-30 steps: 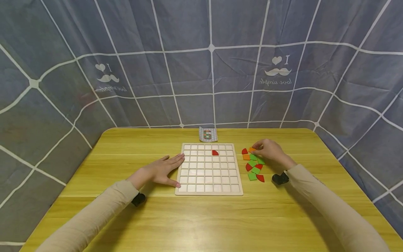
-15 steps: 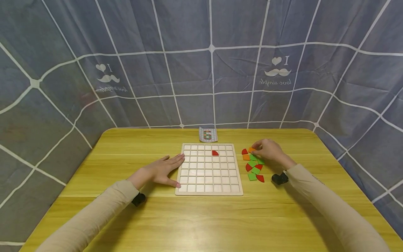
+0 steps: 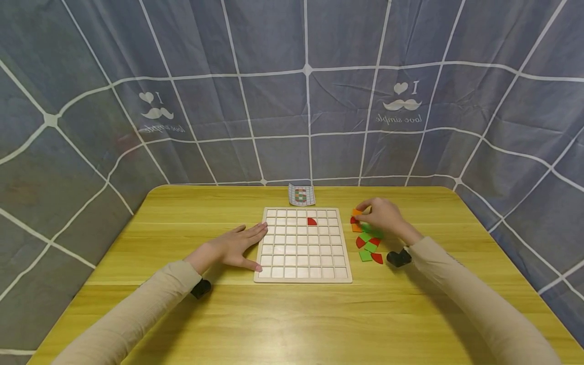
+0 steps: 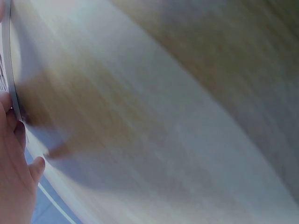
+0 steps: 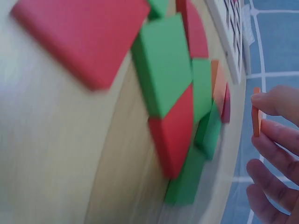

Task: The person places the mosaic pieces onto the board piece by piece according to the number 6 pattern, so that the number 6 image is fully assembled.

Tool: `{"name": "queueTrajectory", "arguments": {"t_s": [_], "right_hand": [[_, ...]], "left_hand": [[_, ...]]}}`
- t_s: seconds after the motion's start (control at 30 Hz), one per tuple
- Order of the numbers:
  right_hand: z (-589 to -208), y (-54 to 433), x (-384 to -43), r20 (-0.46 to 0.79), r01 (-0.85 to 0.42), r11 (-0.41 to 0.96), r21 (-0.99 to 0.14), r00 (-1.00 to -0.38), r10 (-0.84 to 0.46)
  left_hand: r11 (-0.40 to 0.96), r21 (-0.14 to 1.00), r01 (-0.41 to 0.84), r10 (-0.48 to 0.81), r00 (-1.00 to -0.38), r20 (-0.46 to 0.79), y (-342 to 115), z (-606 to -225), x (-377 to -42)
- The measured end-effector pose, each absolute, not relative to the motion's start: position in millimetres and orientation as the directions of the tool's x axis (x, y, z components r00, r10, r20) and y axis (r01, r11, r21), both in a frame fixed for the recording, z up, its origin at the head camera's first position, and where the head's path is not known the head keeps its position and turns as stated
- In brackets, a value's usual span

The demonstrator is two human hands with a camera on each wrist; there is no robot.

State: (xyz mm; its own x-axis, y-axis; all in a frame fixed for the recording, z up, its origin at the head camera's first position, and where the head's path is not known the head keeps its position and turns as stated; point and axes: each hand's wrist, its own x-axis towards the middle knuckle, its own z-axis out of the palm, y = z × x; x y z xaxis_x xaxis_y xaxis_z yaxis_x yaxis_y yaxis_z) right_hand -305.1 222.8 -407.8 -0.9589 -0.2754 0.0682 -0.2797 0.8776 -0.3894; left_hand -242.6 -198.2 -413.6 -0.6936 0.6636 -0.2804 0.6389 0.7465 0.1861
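A square wooden grid board (image 3: pixel 296 281) lies mid-table with one red quarter-round tile (image 3: pixel 312 221) in a cell of its second row from the far edge. My left hand (image 3: pixel 237 247) rests spread at the board's left edge, fingertips and thumb touching the frame. Right of the board, my right hand (image 3: pixel 385 215) pinches an orange tile (image 5: pixel 256 116) between thumb and fingers, held above the table. Below that hand lie loose tiles, among them a green tile (image 5: pixel 168 60) and a red tile (image 5: pixel 175 135). The hand partly hides the far tiles in the head view.
Behind the board lies a small patterned card (image 3: pixel 301 194) with a coloured grid design. The yellow wood table (image 3: pixel 292 324) ends at a grey curtain (image 3: pixel 274 101) with white lines, which encloses the far side and both flanks.
My right hand has lifted the orange tile from the far end of the pile and moved left toward the board. The left hand and the board have stayed still.
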Motion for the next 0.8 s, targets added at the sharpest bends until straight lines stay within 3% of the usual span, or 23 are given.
{"name": "queueTrajectory", "arguments": {"t_s": [0.8], "right_hand": [[-406.8,165.8,-307.7,0.107,-0.371,0.805,-0.463,-0.925,-0.364]], "left_hand": [[0.75,0.172,0.639,0.658,-0.694,-0.291,-198.1,-414.2,-243.6]]}}
